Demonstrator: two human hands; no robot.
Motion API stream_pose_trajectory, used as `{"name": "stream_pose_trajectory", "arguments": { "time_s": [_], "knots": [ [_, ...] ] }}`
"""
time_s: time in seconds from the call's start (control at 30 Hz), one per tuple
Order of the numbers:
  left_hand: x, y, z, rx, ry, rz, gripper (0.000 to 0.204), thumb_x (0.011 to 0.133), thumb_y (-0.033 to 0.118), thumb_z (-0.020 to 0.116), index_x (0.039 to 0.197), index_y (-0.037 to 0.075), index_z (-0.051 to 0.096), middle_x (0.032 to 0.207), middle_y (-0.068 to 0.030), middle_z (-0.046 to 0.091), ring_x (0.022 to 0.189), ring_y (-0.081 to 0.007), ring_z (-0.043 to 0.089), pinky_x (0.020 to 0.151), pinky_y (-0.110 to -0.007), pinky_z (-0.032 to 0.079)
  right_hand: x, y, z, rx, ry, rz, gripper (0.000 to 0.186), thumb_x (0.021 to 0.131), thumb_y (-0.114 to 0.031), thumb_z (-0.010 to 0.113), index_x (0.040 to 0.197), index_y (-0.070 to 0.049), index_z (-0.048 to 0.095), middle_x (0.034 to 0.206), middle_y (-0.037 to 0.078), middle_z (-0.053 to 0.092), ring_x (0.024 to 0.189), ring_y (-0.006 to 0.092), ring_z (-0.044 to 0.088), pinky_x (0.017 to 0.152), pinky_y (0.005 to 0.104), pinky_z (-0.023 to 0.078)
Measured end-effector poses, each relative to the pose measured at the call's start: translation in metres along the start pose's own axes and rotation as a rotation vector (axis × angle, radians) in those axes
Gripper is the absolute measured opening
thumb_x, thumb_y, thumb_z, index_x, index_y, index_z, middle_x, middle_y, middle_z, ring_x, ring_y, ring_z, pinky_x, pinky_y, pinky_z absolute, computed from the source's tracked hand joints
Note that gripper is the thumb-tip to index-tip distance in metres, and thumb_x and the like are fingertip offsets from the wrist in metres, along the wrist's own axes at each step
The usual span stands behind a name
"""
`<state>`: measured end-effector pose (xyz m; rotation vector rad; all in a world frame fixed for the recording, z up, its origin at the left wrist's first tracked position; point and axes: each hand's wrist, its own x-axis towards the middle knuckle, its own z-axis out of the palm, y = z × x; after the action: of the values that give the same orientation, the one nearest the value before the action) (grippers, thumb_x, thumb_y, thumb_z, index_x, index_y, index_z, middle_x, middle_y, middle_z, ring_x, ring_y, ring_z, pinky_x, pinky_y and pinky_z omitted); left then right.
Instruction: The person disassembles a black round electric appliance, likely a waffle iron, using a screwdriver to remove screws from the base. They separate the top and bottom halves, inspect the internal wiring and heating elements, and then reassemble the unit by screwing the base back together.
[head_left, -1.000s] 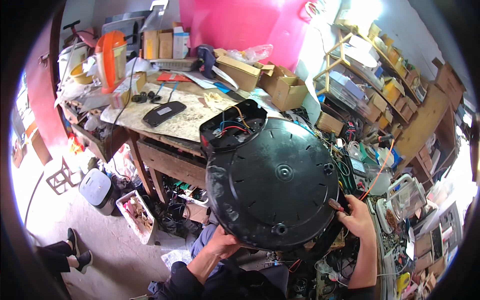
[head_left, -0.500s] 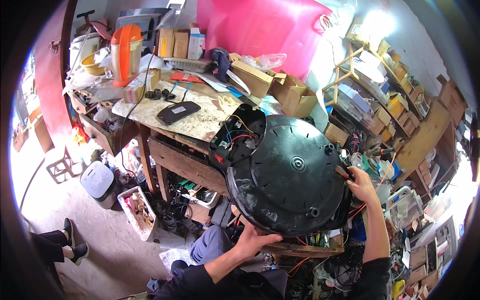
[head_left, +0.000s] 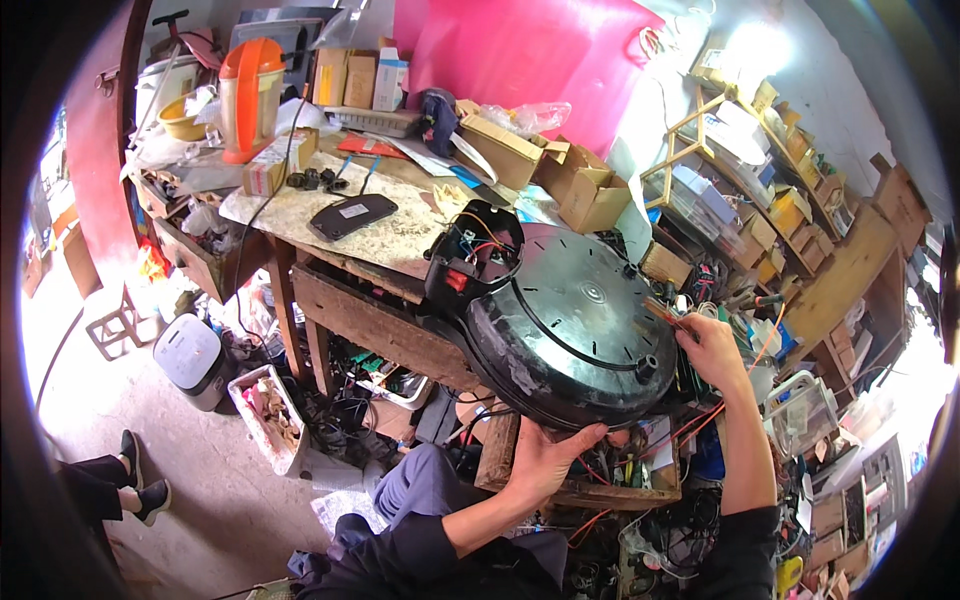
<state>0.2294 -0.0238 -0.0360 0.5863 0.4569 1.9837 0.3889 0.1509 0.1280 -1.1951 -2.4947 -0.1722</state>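
A large round black appliance (head_left: 575, 320) lies bottom-up at the edge of a cluttered wooden workbench (head_left: 360, 300), its underside tilted toward me. An opened compartment (head_left: 472, 258) at its upper left shows red and coloured wires. My left hand (head_left: 550, 455) grips the lower rim of the appliance from beneath. My right hand (head_left: 708, 345) is at its right edge, fingers closed on a thin tool (head_left: 668, 312) that touches the rim.
Cardboard boxes (head_left: 585, 190) and a pink sheet (head_left: 520, 60) stand at the back. An orange-and-white blender (head_left: 250, 95) and a flat black cover (head_left: 352, 215) sit on the bench. Shelves of parts (head_left: 760, 210) fill the right. A white cooker (head_left: 190, 360) and another person's feet (head_left: 140, 480) are on the floor.
The black appliance has tipped away from me and moved up and right, now lying flatter on the bench. My right hand followed its right edge; my left hand stayed under the rim.
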Motion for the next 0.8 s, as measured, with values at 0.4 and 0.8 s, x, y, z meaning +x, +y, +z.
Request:
{"name": "stream_pose_trajectory", "arguments": {
  "time_s": [0.4, 0.8],
  "knots": [
    [-0.002, 0.004, -0.003, 0.042, -0.137, 0.020, 0.048, 0.091, -0.003, 0.065, 0.128, -0.002, 0.034, 0.108, -0.0163, 0.069, 0.101, -0.0202, 0.067, 0.095, -0.033, 0.052, -0.036, 0.021, -0.008, 0.075, -0.134, 0.016, 0.031, 0.080, -0.023, 0.075, 0.096, 0.002, 0.068, 0.081, 0.020, 0.064, 0.076, 0.0331, 0.062, 0.069, 0.0388, 0.047],
    [-0.011, -0.031, -0.014, 0.093, -0.062, -0.020, 0.046, 0.089, -0.003, 0.069, 0.125, -0.004, 0.041, 0.120, -0.0139, 0.064, 0.108, -0.0179, 0.063, 0.095, -0.032, 0.051, -0.037, 0.040, 0.019, -0.036, -0.183, -0.013, 0.032, 0.071, -0.007, 0.075, 0.103, -0.002, 0.069, 0.093, 0.018, 0.065, 0.091, 0.0368, 0.062, 0.079, 0.0428, 0.048]
  ]
}}
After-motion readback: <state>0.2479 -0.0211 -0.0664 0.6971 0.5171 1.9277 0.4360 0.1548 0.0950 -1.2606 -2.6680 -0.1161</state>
